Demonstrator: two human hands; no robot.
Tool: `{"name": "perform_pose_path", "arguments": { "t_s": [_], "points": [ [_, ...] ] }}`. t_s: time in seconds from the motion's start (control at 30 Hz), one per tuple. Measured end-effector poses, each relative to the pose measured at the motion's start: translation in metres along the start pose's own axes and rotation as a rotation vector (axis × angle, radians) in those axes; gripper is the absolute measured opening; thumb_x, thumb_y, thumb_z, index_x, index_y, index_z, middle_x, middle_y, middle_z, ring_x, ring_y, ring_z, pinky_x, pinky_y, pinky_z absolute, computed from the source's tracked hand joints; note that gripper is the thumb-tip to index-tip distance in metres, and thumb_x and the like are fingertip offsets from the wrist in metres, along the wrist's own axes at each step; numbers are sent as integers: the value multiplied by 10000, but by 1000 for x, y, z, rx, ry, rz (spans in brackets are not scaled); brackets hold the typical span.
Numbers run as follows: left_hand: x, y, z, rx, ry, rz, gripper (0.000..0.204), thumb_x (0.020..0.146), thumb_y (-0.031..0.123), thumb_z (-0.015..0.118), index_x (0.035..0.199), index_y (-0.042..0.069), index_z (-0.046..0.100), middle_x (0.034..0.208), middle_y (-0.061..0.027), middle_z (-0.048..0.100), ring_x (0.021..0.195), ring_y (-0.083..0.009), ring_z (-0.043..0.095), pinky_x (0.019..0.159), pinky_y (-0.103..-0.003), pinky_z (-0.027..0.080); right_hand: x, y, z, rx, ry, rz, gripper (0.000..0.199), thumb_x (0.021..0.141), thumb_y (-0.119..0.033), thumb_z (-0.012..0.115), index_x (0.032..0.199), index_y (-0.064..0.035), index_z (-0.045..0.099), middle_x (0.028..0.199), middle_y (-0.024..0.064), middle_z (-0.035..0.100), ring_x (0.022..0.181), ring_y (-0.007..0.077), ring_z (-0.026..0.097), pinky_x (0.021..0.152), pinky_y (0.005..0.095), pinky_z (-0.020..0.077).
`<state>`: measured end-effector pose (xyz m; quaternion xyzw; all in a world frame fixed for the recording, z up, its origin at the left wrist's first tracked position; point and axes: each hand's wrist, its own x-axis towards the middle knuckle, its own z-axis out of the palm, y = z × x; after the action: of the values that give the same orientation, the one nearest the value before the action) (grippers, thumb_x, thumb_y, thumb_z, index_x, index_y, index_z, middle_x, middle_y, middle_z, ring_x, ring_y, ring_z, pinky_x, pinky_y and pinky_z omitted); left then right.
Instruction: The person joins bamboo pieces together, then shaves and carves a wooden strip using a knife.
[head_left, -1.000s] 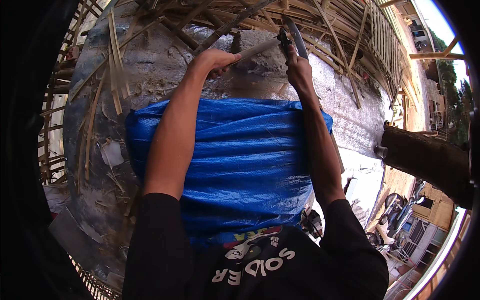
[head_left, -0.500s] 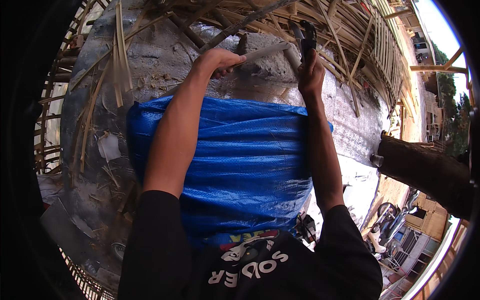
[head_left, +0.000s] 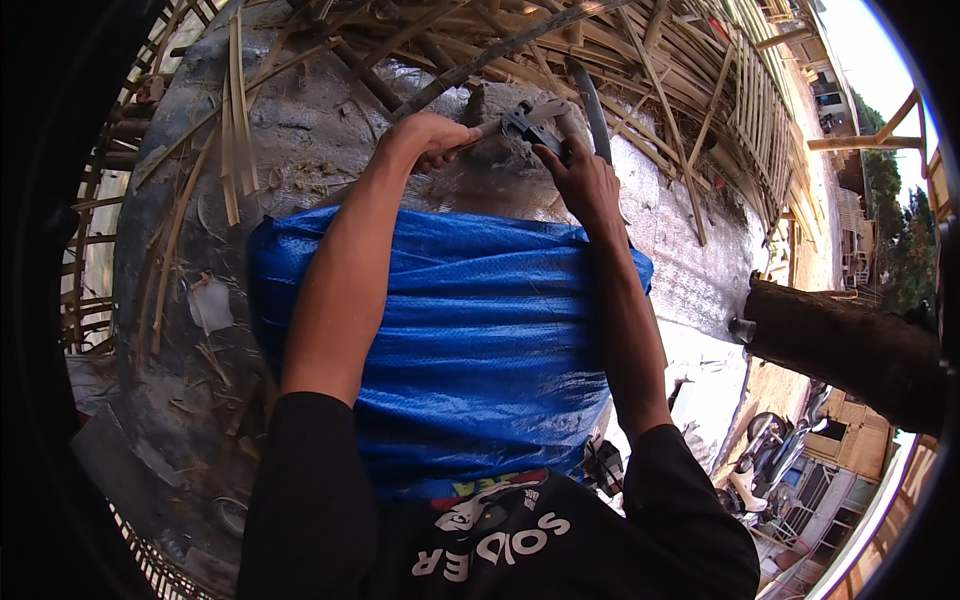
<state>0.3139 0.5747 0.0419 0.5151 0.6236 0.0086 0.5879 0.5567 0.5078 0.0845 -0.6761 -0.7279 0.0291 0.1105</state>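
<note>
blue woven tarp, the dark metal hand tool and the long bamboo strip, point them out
blue woven tarp point(head_left: 480, 340), head view, on its bare middle between the forearms
dark metal hand tool point(head_left: 527, 119), head view, on its head
long bamboo strip point(head_left: 500, 48), head view, on its middle stretch

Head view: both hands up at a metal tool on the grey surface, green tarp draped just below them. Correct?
Not quite: the tarp is blue, not green, as the head view shows. The rest holds: left hand and right hand are at the metal tool above it.
</note>
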Motion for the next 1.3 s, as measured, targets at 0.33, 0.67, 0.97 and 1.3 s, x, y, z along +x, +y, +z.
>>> {"name": "perform_pose_path", "arguments": {
  "t_s": [0.33, 0.67, 0.97, 1.3],
  "points": [
    [0, 15, 2, 59, 37, -16, 586, 915, 637, 553, 793, 65, 598, 699, -19, 536, 552, -153, 475, 534, -329, 429, 18, 8, -16, 14, -36, 172, 569, 938, -611, 519, 1054, -74, 668, 867, 211, 709, 855, 415, 686, 746, 521, 502],
    [-13, 18, 1, 91, 17, -19, 578, 913, 652, 567, 852, 79, 626, 691, 8, 513, 560, -119, 499, 486, -314, 435, 15, 20, -40, 1024, 437, 141, 602, 1021, -483, 489, 772, 42, 650, 564, 61, 534, 534, 125, 526, 497, 327, 383],
    [9, 2, 5, 74, 3, -10, 611, 920, 655, 549, 885, 49, 612, 708, -6, 525, 545, -109, 490, 454, -294, 407, 12, 12, -27, 745, 210, 350, 756, 974, -686, 389, 627, -41, 577, 560, 40, 527, 541, 120, 489, 492, 304, 349],
    [-16, 17, 0, 147, 48, -8, 645, 902, 701, 529, 786, 71, 607, 656, 4, 542, 524, -127, 485, 482, -320, 415, 11, 29, -20, 903, 244, 267, 812, 982, -691, 328, 619, -21, 610, 543, 68, 543, 531, 164, 536, 540, 328, 415]
  ]
}}
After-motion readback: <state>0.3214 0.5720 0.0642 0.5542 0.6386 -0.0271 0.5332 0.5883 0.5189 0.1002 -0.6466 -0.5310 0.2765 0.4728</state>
